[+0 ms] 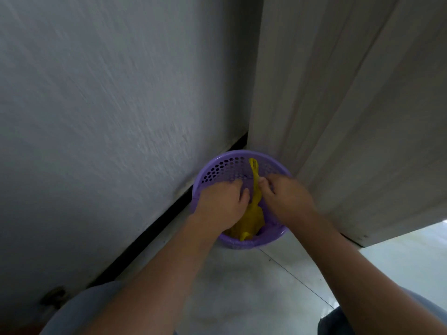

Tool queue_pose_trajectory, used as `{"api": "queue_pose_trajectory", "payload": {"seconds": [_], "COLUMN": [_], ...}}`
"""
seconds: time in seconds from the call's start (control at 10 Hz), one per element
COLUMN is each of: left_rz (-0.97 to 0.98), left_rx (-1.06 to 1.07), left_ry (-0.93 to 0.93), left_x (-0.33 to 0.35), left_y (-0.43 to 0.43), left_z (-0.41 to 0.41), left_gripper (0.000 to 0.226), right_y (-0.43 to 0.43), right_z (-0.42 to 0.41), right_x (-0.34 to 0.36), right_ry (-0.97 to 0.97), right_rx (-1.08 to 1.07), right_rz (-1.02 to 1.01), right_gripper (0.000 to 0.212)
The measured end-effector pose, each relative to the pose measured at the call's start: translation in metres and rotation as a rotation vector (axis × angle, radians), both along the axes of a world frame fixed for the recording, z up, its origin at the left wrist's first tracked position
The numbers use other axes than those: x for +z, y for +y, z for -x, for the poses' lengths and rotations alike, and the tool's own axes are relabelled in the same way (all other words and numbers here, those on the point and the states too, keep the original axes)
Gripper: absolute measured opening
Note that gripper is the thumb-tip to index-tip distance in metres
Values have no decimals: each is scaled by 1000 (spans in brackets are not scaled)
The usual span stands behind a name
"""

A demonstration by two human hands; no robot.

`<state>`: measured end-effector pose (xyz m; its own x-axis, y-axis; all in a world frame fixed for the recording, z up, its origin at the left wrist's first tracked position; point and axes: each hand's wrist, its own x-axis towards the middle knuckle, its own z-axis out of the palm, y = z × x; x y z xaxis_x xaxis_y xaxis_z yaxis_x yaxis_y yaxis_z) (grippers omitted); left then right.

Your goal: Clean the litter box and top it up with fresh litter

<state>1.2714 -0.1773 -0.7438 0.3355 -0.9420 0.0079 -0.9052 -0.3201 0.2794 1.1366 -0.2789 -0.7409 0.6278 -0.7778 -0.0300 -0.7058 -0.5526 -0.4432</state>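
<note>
In the head view, at lower centre of the frame, a purple perforated basket (219,165) on the floor (242,286) holds a yellow bag (251,217), its upright strip pinched by the right hand (286,199), while the left hand (221,204) curls beside it, grip impossible to tell.

1. One purple perforated basket (225,168), standing on a tiled floor (242,286).
2. One yellow bag (252,217), inside the basket.
3. Two hands over the basket: one left hand (219,204), one right hand (286,198).
4. One grey wall (96,105) left of the basket.
5. One pale wood-grain panel (338,117) right of the basket.
</note>
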Motion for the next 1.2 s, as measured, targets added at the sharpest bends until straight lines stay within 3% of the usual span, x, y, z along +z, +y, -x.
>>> {"api": "queue_pose_trajectory", "payload": {"seconds": [0.3,0.5,0.8,1.0,1.1,1.2], "left_rz": [-56,-6,-2,-10,-24,-38], "left_rx": [-42,-25,0,44,47,26], "left_ry": [5,39,57,72,71,59], "left_x": [-4,-2,5,14,43,94], "left_y": [-4,-4,2,47,75,91], "left_z": [-1,-9,-11,6,16,32], "left_gripper": [40,29,31,32,44,41], "right_y": [-2,4,9,41,60,74], "right_z": [-3,0,3,19,33,46], "right_x": [-3,-9,-7,37,78,133], "right_ry": [13,-22,48,155,152,153], "right_rx": [9,64,40,-29,-19,-16], "right_rz": [-38,-13,22,75,21,4], "right_gripper": [39,51,38,51,54,42]}}
